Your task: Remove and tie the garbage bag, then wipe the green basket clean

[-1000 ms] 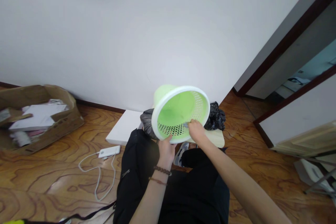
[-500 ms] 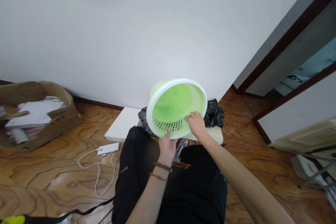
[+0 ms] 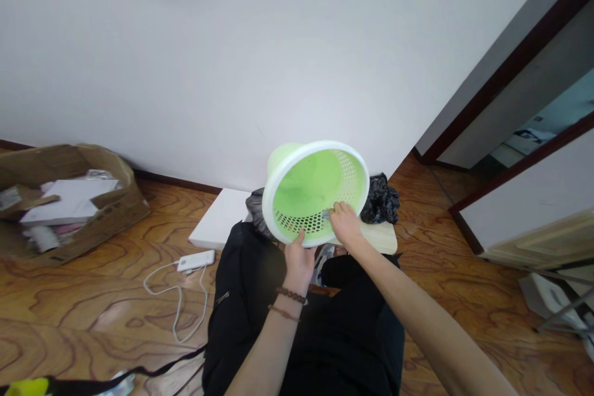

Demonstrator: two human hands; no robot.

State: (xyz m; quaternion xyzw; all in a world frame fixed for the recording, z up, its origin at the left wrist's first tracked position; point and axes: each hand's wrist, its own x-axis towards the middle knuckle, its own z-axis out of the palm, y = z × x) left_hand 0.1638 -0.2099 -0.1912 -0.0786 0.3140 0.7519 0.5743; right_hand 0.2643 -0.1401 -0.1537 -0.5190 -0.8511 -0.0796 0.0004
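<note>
The left hand (image 3: 299, 258) grips the round, green-and-white plastic basket (image 3: 306, 182); the right hand (image 3: 344, 223) clasps a small grey object (image 3: 326, 214). Bracing the basket firmly should help.

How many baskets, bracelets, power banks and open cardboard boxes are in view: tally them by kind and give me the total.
Green plastic basket: 1
Bracelets: 2
White power bank: 1
Open cardboard box: 1
Total: 5
</note>
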